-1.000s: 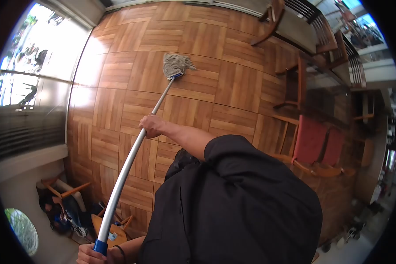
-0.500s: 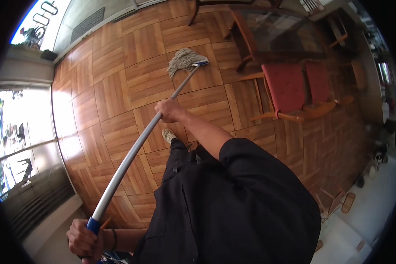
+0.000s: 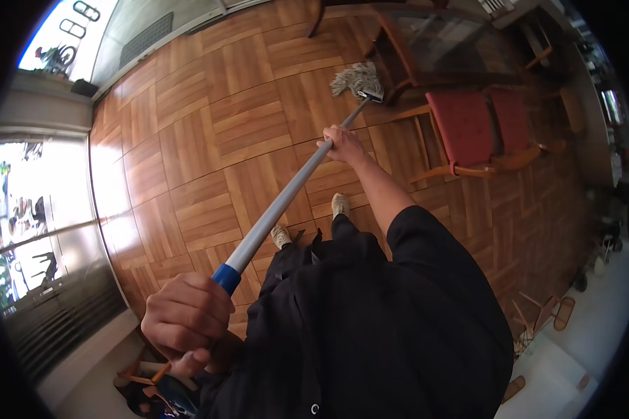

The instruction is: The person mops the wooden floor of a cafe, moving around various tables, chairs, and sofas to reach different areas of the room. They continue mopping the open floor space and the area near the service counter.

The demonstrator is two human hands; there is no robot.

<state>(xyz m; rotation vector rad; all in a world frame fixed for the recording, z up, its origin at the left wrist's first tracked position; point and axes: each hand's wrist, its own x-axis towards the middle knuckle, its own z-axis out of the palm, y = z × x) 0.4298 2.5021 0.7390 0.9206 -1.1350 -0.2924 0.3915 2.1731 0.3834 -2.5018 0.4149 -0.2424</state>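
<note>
A mop with a long grey pole (image 3: 286,197) runs from the lower left to the upper middle of the view. My left hand (image 3: 189,322) is wrapped round its top end, at the blue grip (image 3: 226,278). Farther down the pole, my right hand (image 3: 343,144) is closed round it, with the arm stretched forward. The mop's grey string head (image 3: 358,81) lies on the wooden floor (image 3: 241,129), close to a leg of the glass-topped table. Both shoes show on the floor below the pole.
The glass-topped wooden table (image 3: 454,49) stands at the upper right, with red-backed chairs (image 3: 461,129) in front of it. Bright glass doors (image 3: 42,209) line the left side. A dark mat (image 3: 147,38) lies beyond the floor's edge.
The mop head has slid right, towards the table leg. My right hand has moved right and forward, my left hand right and up, nearer the camera. A second shoe now shows.
</note>
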